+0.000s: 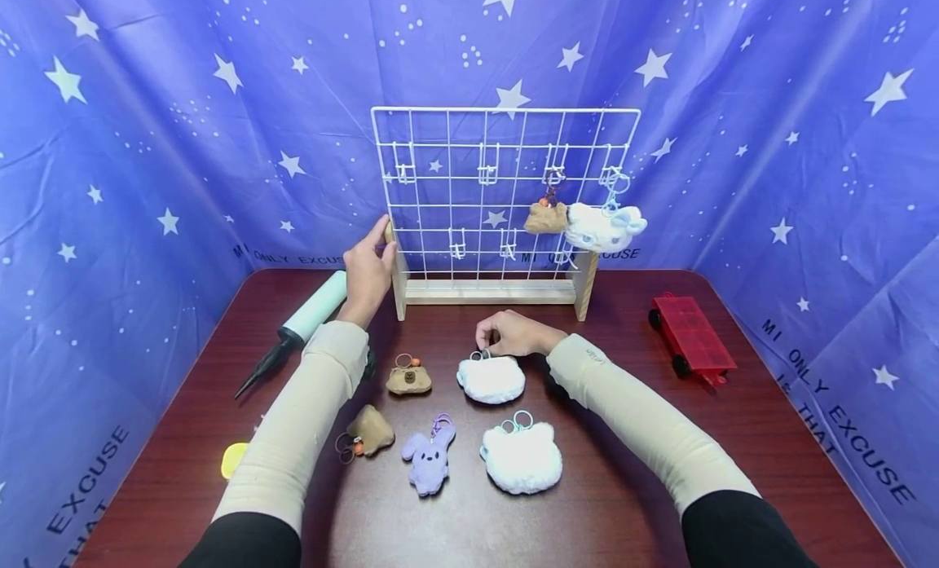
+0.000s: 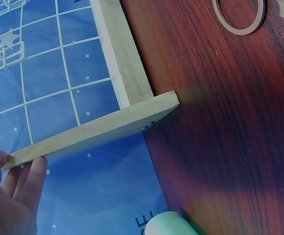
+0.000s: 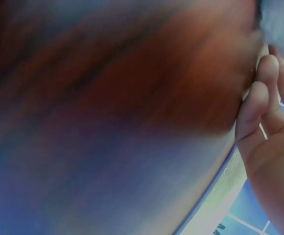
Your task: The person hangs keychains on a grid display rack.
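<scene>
My left hand (image 1: 368, 270) grips the left wooden post (image 2: 83, 128) of a white wire grid rack (image 1: 506, 197), thumb on one side and fingers on the other in the left wrist view. Low over the table, my right hand (image 1: 517, 333) pinches at the ring of a white plush keychain (image 1: 491, 380) that lies flat. In the right wrist view the fingers (image 3: 253, 105) are close to the tabletop. A brown plush keychain (image 1: 546, 217) and a white plush keychain with a bow (image 1: 605, 227) hang from hooks at the rack's right.
Nearer me lie another white plush keychain (image 1: 522, 460), a purple rabbit keychain (image 1: 429, 462) and two brown keychains (image 1: 408, 380) (image 1: 372, 429). A pale green pump (image 1: 315, 309) and a yellow object (image 1: 234, 460) are at left. A red wheeled cart (image 1: 692, 333) stands at right.
</scene>
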Demonstrator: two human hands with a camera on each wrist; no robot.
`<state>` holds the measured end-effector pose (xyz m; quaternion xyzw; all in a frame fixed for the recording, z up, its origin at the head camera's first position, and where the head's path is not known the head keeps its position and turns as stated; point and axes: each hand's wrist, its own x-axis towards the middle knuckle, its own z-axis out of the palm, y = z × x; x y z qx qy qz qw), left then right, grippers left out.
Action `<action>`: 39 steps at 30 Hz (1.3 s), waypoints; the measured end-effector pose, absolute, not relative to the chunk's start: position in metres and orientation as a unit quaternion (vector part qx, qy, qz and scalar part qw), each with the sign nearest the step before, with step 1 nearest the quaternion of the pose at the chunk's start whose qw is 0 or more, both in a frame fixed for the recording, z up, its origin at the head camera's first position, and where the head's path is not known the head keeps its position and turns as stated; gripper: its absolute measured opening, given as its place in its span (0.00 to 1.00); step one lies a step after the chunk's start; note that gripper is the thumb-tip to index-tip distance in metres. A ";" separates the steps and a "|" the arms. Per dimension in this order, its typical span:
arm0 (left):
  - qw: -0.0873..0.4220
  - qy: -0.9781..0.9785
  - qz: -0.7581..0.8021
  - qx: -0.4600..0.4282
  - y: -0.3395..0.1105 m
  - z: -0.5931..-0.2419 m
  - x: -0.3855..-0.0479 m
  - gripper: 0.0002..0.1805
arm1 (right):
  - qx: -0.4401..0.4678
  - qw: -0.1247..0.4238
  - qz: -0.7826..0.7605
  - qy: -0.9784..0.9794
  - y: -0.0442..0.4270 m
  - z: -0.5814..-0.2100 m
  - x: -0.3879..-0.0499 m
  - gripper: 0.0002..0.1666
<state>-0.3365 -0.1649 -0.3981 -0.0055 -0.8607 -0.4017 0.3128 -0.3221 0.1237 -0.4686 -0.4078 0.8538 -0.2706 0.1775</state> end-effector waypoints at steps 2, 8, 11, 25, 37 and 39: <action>0.312 -0.861 -0.402 -0.005 -0.165 -0.398 -0.337 0.28 | -0.406 0.178 -0.274 0.854 0.125 -0.468 -0.323 0.09; 0.310 -0.862 -0.401 -0.005 -0.165 -0.397 -0.335 0.28 | -0.400 0.172 -0.285 0.854 0.128 -0.467 -0.324 0.05; 0.313 -0.862 -0.398 -0.004 -0.164 -0.398 -0.336 0.28 | -0.402 0.165 -0.294 0.851 0.129 -0.467 -0.325 0.02; 0.314 -0.860 -0.401 -0.005 -0.165 -0.398 -0.336 0.28 | -0.417 0.167 -0.333 0.829 0.130 -0.441 -0.320 0.10; 0.313 -0.862 -0.398 -0.003 -0.165 -0.399 -0.337 0.28 | -0.421 0.141 -0.336 0.831 0.137 -0.423 -0.316 0.16; 0.312 -0.863 -0.398 -0.002 -0.166 -0.399 -0.337 0.28 | -0.421 0.135 -0.338 0.831 0.138 -0.421 -0.316 0.16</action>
